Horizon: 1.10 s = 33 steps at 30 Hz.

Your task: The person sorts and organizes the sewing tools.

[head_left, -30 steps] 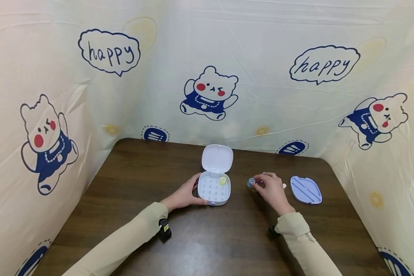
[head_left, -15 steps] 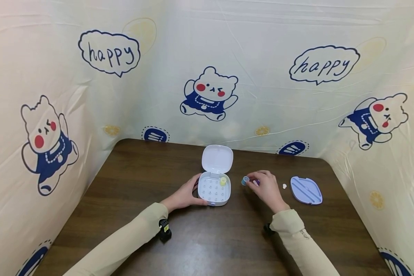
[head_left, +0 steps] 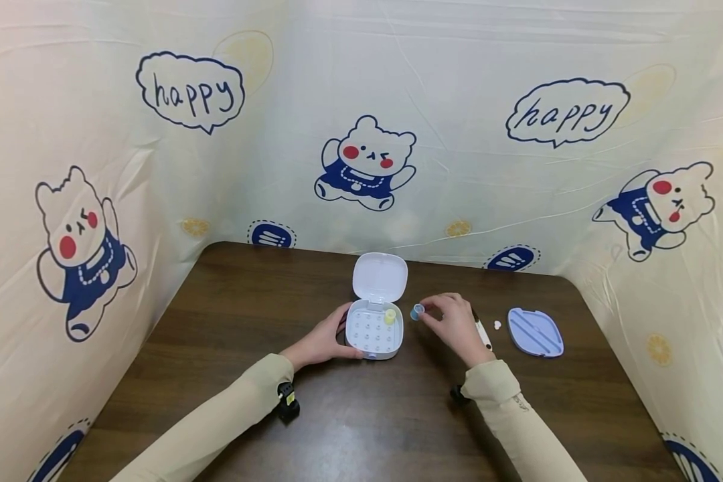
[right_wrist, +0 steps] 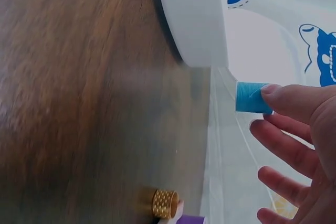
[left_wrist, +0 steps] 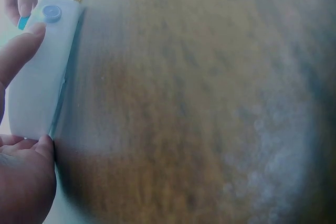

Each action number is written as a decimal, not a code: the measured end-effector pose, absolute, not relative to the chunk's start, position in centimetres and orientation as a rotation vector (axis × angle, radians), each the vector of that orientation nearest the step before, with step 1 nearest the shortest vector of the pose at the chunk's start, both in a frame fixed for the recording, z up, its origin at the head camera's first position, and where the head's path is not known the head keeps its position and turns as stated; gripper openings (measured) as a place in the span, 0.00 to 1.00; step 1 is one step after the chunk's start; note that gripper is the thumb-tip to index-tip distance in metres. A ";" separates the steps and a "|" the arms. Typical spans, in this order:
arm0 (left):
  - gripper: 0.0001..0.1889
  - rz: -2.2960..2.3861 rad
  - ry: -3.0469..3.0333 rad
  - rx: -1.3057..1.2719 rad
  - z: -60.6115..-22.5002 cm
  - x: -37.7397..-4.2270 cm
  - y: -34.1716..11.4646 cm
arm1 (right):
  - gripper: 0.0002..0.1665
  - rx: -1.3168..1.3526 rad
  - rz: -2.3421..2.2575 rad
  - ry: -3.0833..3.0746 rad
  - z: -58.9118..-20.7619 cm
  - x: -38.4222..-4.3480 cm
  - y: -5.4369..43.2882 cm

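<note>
A white sewing box [head_left: 374, 328] stands with its lid [head_left: 379, 276] raised, and inside are rows of small pegs. One yellow thread spool [head_left: 389, 316] sits at the back right of those pegs. My left hand [head_left: 324, 339] grips the box's left side, its thumb along the front beside the round clasp [left_wrist: 52, 13]. Between thumb and fingertips my right hand [head_left: 454, 325] pinches a blue thread spool [right_wrist: 251, 97], held up just right of the box. The remaining fingers of the right hand are spread loosely.
A gold thimble [right_wrist: 165, 203] and a purple item [right_wrist: 191, 220] lie on the table, hidden under the right hand in the head view. Right of that hand are a slim white and dark tool [head_left: 483, 335], a small white piece [head_left: 497, 325] and a lavender tray [head_left: 535, 333].
My right hand has carried the blue spool leftward to beside the box, uncovering the small white piece and the slim tool. The left hand and box stay put.
</note>
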<state>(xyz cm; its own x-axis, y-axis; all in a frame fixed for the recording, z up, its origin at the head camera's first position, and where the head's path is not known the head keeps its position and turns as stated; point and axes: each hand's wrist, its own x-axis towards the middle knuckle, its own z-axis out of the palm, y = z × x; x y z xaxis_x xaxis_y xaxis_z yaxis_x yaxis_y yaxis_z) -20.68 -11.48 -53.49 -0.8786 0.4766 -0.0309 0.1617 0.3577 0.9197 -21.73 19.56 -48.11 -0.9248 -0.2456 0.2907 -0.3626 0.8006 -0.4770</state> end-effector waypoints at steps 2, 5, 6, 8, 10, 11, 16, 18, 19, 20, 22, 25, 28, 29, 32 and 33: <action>0.60 1.525 2.333 0.560 -53.4 -20.6 -11.5 | 0.12 0.488 0.788 -2.765 -48.0 -21.7 19.3; 0.60 1.515 2.338 0.551 -53.3 -20.6 -11.6 | 0.12 0.500 0.770 -2.753 -48.0 -21.8 18.9; 0.60 1.510 2.341 0.549 -53.2 -20.6 -11.6 | 0.12 0.501 0.760 -2.752 -48.0 -21.8 18.8; 0.61 1.504 2.345 0.547 -53.2 -20.5 -11.6 | 0.12 0.502 0.748 -2.748 -48.1 -21.9 18.6; 0.61 1.499 2.348 0.548 -53.1 -20.5 -11.6 | 0.12 0.514 0.743 -2.738 -48.2 -22.1 18.4; 0.61 1.499 2.349 0.549 -53.1 -20.5 -11.6 | 0.12 0.524 0.745 -2.729 -48.2 -22.1 18.2; 0.60 1.488 2.357 0.538 -53.1 -20.5 -11.5 | 0.12 0.573 0.771 -2.702 -48.3 -22.3 17.6; 0.60 1.484 2.358 0.534 -53.1 -20.5 -11.6 | 0.11 0.574 0.775 -2.713 -48.3 -22.4 17.3; 0.60 1.486 2.358 0.534 -53.2 -20.5 -11.6 | 0.11 0.572 0.776 -2.719 -48.4 -22.4 17.2; 0.60 1.488 2.356 0.533 -53.2 -20.5 -11.6 | 0.11 0.570 0.776 -2.725 -48.4 -22.4 17.1; 0.60 1.493 2.355 0.535 -53.2 -20.5 -11.6 | 0.11 0.570 0.782 -2.730 -48.5 -22.4 16.8; 0.60 1.508 2.350 0.546 -53.3 -20.6 -11.6 | 0.11 0.581 0.795 -2.717 -48.5 -22.4 16.4; 0.60 1.507 2.347 0.551 -53.3 -20.6 -11.6 | 0.12 0.599 0.803 -2.706 -48.5 -22.4 16.0; 0.60 1.508 2.347 0.556 -53.3 -20.6 -11.6 | 0.12 0.604 0.801 -2.707 -48.6 -22.5 15.9; 0.60 1.498 2.356 0.570 -53.5 -20.7 -11.6 | 0.12 0.603 0.798 -2.727 -48.6 -22.5 15.5; 0.60 1.496 2.357 0.572 -53.6 -20.7 -11.6 | 0.12 0.599 0.801 -2.739 -48.6 -22.5 15.4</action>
